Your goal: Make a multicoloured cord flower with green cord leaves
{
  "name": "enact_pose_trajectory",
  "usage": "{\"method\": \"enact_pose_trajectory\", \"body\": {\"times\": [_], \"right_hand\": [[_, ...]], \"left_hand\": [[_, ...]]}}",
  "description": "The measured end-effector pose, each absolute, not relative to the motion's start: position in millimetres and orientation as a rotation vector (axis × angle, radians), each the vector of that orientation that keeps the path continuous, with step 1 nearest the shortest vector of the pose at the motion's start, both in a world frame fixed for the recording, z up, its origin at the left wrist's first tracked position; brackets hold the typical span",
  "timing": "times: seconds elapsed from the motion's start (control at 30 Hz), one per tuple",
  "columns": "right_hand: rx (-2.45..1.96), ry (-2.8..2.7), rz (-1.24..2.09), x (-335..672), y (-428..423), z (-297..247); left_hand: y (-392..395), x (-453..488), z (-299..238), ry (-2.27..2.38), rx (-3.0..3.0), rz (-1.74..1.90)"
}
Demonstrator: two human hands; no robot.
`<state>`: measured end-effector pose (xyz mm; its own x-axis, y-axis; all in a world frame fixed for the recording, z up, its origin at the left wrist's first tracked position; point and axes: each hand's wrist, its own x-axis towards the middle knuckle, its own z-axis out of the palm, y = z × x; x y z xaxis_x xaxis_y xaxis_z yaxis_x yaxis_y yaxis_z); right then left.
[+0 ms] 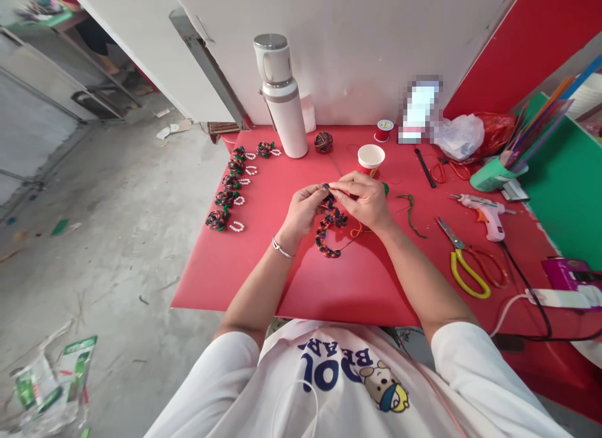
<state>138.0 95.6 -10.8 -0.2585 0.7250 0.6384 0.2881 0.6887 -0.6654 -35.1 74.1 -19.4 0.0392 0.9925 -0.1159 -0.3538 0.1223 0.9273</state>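
A multicoloured crocheted strip (322, 238) with a ruffled edge hangs in a curl over the red table. My left hand (303, 207) is closed, pinching the strip's upper end between thumb and finger. Against that same end, my right hand (361, 198) is also closed in a pinch; whether a needle or hook is between its fingers is too small to tell. Loose orange yarn (358, 230) trails beneath the right hand. Just behind that hand stands a paper cup (371, 157), and a bit of green yarn (411, 215) lies to its right.
Several yarn rosettes (217, 220) with bead loops (237, 226) line the table's left side. A white flask (288, 118), a yarn ball (323, 142) and a thread spool (384, 130) stand behind. Rightward lie scissors (463, 256), a glue gun (489, 215) and a green pen cup (491, 174).
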Motion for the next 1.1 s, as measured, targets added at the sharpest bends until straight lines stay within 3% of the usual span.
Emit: {"method": "enact_pose_trajectory", "body": {"times": [0.43, 0.87, 1.1], "right_hand": [[-0.816, -2.032, 0.375, 139.8, 94.4, -12.2], [-0.903, -1.822, 0.964, 143.7, 96.1, -1.9], [-0.953, -1.798, 1.04, 147.0, 96.7, -1.7]], "left_hand": [[58.0, -41.1, -17.7, 0.912, 1.016, 1.257], [62.4, -42.7, -32.1, 0.892, 0.968, 1.293], [59.4, -38.9, -22.1, 0.914, 0.962, 1.279]]}}
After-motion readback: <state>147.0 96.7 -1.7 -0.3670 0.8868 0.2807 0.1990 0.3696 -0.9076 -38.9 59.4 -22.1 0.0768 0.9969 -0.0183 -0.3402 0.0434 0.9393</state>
